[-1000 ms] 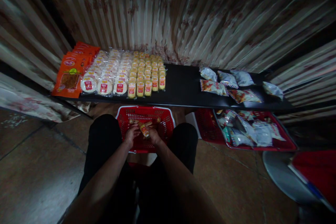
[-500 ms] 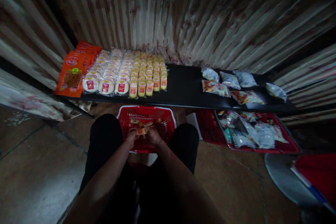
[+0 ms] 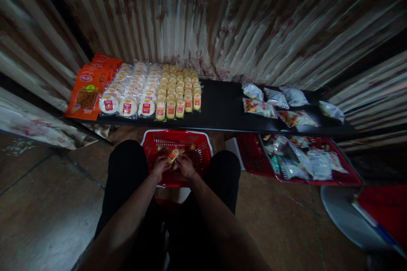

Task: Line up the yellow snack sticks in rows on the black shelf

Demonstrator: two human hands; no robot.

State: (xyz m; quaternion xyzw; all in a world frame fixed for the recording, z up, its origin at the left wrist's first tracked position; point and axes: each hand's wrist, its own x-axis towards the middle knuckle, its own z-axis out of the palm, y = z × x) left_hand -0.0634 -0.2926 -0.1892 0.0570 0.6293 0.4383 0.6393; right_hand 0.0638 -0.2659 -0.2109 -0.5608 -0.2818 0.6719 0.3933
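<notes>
Over the red basket [image 3: 208,146] between my knees, my left hand [image 3: 161,165] and my right hand [image 3: 185,165] meet around a small yellow wrapped cake [image 3: 173,156]. The cake is tilted, its red-and-white label facing up. My left fingers grip its left end; my right fingers close on it from the right. More yellow wrapped pieces lie in the basket beneath, partly hidden by my hands. On the black table [image 3: 219,106] ahead stand rows of matching yellow cakes [image 3: 179,108], beside rows of round white wrapped cakes [image 3: 128,106].
Orange snack bags [image 3: 83,97] lie at the table's left end. Several white-and-brown packets [image 3: 260,107] are scattered on its right part. A second red basket [image 3: 349,178] full of packets stands low on the right, near a grey round base [image 3: 343,220]. Pleated curtains [image 3: 190,17] hang behind.
The cake in my hands has turned from lying level to a slant, its right end raised. My hands have stayed over the basket. The view has shifted slightly.
</notes>
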